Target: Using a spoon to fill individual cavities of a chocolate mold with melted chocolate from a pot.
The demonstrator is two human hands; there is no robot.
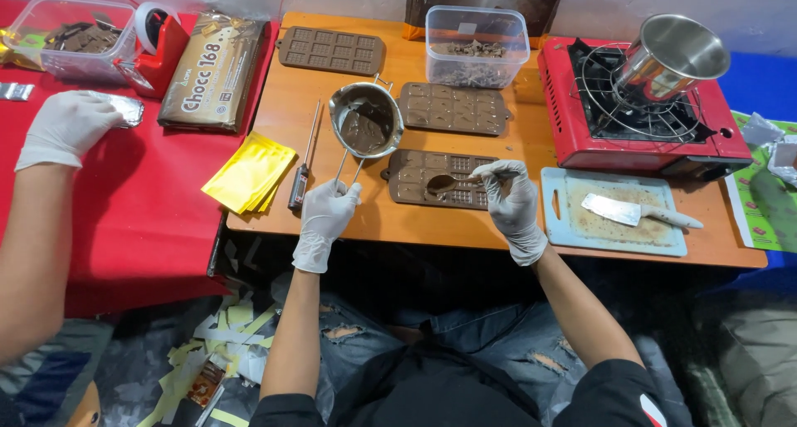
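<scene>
Left hand (325,215), white glove, fingers closed round the wire handle of a small steel melting pot (366,120); pot sits just beyond the hand on the orange tabletop (465,232), dark melted chocolate smeared inside. Right hand (510,201), also gloved, fingers pinched shut on the handle of a spoon (446,182); spoon bowl is brown with chocolate and points left, sitting over the near brown chocolate mould (432,180), touching or just above it, can't tell which. That mould lies between the two hands, rectangular cavities, several look filled.

Left of the pot handle: probe thermometer (302,163), then a stack of yellow foil wrappers (249,172) at the tabletop edge. Right of the right hand: white cutting board (614,224) with a scraper on it.

Farther back: two more brown moulds, clear tub of chocolate pieces (476,45), red portable stove (639,103) with a steel cup tilted on its grate.

Far left, another person's gloved hand (68,126) rests on a red surface
</scene>
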